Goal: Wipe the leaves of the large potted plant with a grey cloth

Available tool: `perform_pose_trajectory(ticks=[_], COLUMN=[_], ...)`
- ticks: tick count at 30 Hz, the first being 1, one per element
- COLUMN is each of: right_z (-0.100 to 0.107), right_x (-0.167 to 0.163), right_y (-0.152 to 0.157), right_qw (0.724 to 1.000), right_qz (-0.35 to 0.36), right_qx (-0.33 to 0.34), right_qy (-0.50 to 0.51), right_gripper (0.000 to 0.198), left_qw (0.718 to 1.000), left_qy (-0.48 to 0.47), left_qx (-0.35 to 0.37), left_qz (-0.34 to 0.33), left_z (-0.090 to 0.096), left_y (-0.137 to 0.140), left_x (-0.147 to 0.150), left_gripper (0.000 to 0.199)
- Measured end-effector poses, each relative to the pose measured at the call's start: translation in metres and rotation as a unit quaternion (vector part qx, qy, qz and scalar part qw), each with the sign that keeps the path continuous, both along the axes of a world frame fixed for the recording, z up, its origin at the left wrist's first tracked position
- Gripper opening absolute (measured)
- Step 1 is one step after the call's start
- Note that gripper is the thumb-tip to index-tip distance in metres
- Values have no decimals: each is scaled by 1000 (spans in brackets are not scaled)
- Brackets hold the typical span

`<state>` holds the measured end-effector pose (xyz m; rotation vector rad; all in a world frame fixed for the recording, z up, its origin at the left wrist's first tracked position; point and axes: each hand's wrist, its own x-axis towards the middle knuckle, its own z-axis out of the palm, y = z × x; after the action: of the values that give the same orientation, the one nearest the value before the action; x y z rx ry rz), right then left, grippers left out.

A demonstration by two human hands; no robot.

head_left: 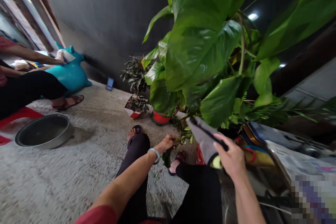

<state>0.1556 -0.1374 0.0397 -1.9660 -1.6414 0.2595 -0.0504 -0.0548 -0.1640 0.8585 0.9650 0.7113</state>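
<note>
My left hand (168, 142), with a pale bangle at the wrist, is closed around thin leafy stems (187, 137) low between my knees. A dark green leaf (167, 157) hangs just under it. On the right, my right hand (232, 155) grips a flat grey wedge-shaped thing with a black strip (203, 138); a yellow-green patch shows at its lower end, and its exact kind is unclear. The wedge's far end reaches toward the potted plant's big green leaves (204, 49). Beneath those leaves stands a red pot (160, 117).
A smaller potted plant (135, 103) stands by the dark wall. A phone (110, 84) leans there. At left are a metal basin (44, 131), a turquoise animal-shaped toy (69, 73) and another person's arm (31, 54). Stacked goods (296, 157) fill the right side.
</note>
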Motion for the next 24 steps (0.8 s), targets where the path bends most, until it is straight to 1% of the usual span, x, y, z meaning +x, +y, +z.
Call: perform_pose_trajectory(ticks=[1,2,3,4,5,7,9,10,12,16,17,18,19,21,22,24], right_z=[2,-1,-8,-18,-32,-62,-89,-98,-110,-121,-123,-126,-128,-128,-124,-108], right_x=[8,12,11,7,0,-20,-38,-44,-49,-47,-47,-48,-49,-53,-54,-49], right_y=[17,34,50,62,70,73,64,59,51,54,56,56,55,46,39,24], right_qw=[999,996,994,994,996,997,998,998,998,997,997,996,995,994,994,992], right_qz=[-48,-82,-97,-92,-71,-21,13,16,0,-53,-60,-63,-61,-37,-13,49], right_qx=[5,0,-13,-28,-42,-63,-67,-65,-58,-49,-55,-66,-80,-104,-111,-115], right_qy=[-25,-42,-50,-50,-45,-32,-18,-12,-4,-6,-7,-8,-9,-6,-3,5], right_gripper=[45,45,45,43,40,38,49,56,67,88,92,93,89,72,64,57], left_qw=[1000,1000,1000,1000,1000,1000,1000,999,998,994,994,994,994,996,998,1000], left_qy=[7,12,13,11,10,5,-10,-20,-45,-78,-80,-79,-74,-46,-26,7], left_qx=[1,3,5,7,7,3,-7,-18,-47,-78,-78,-79,-79,-75,-59,9], left_qz=[-6,-12,-15,-16,-16,-19,-27,-27,-16,-8,-11,-11,-9,-5,-2,3], left_z=[0,-1,-3,-4,-6,-10,-13,-14,-14,-10,-9,-8,-7,-5,-5,-4], left_y=[1,2,2,2,2,1,0,0,0,1,1,1,0,-1,-2,-4], left_x=[2,3,4,5,5,5,3,3,3,5,6,6,7,5,4,-1], left_gripper=[21,20,20,21,22,27,33,37,42,43,41,39,37,30,23,7])
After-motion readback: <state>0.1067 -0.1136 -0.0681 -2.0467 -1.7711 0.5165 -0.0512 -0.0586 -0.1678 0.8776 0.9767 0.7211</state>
